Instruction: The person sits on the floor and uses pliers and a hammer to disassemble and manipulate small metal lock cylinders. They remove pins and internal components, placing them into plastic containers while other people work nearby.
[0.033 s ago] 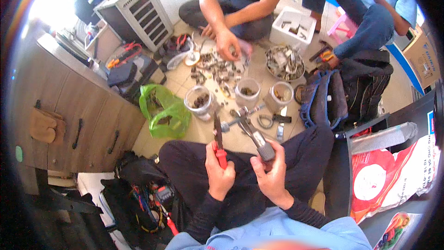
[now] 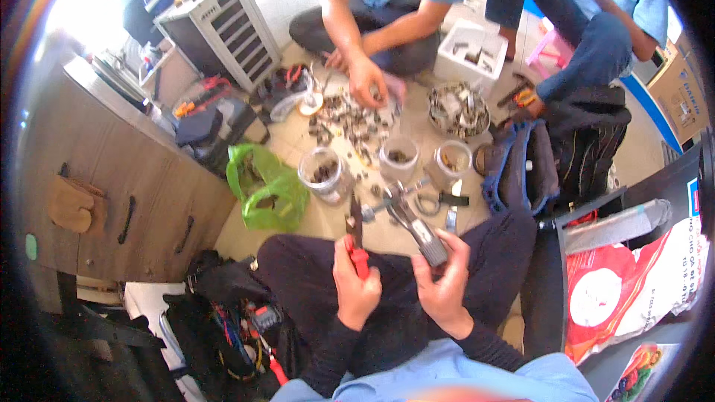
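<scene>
My left hand (image 2: pixel 357 290) is closed around a red-handled tool (image 2: pixel 359 257) with a dark metal head pointing up; it looks like pliers. Gripped in my right hand (image 2: pixel 445 290) is a grey metal tool (image 2: pixel 421 229) with a dark ribbed end and a rod set crosswise near its top. The rod's left end lies close beside the dark head of the red-handled tool; whether they touch I cannot tell. Both tools are held above my crossed legs. Beyond them stand three clear plastic jars, the left jar (image 2: pixel 322 192), middle jar (image 2: pixel 398 171) and right jar (image 2: pixel 452 171), holding small parts.
Small metal parts (image 2: pixel 350 123) are spread across the floor, with a co-worker's hand (image 2: pixel 366 83) over them. A heaped bowl (image 2: pixel 459 130) and white box (image 2: pixel 469 78) stand farther right. A green bag (image 2: pixel 269 193) lies left, a backpack (image 2: pixel 588 149) right, an open tool bag (image 2: pixel 223 327) lower left.
Both my hands sit slightly lower in the picture, still holding the same tools. The grey tool leans a little more to the left.
</scene>
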Demonstrator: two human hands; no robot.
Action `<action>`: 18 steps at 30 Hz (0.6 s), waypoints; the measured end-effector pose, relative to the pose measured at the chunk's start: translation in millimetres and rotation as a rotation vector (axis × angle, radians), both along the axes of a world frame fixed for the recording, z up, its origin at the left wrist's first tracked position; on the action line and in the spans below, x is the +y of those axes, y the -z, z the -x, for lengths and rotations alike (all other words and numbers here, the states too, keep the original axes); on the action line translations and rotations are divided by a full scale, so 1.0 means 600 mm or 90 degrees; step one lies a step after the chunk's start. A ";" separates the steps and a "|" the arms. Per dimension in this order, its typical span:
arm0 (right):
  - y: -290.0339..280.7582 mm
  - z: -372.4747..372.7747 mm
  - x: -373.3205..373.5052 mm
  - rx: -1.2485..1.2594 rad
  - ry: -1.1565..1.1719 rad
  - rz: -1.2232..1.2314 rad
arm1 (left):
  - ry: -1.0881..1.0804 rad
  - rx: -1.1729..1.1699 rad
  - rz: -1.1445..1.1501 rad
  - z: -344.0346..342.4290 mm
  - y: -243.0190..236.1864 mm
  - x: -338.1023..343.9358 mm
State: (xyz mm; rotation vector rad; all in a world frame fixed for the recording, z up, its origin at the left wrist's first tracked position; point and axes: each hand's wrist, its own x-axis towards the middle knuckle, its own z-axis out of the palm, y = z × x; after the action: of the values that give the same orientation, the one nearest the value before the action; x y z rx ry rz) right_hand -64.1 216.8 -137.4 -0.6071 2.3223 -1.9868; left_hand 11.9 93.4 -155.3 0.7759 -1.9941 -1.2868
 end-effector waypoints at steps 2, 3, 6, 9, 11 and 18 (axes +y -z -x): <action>0.014 0.050 0.015 0.382 0.028 -0.042 | 0.036 -0.034 -0.031 -0.005 -0.008 0.008; -0.008 0.085 0.025 0.517 -0.019 -0.047 | 0.046 -0.028 -0.010 -0.006 -0.014 0.005; -0.097 0.171 0.021 0.738 -0.143 -0.101 | 0.094 -0.035 0.055 -0.027 -0.026 -0.008; -0.147 0.234 -0.004 0.557 -0.373 -0.181 | 0.192 -0.027 0.086 -0.037 -0.023 -0.025; -0.187 0.269 -0.060 0.309 -0.559 -0.237 | 0.250 -0.002 0.053 -0.059 -0.044 -0.024; 0.042 0.167 -0.092 -1.156 -0.882 0.101 | 0.193 0.120 -0.133 -0.044 -0.020 -0.012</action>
State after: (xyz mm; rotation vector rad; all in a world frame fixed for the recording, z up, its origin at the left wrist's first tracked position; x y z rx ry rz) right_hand -164.6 161.5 -162.7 -0.0649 0.3148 -0.9247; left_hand 38.3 86.0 -143.4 0.4345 -1.8950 -1.6976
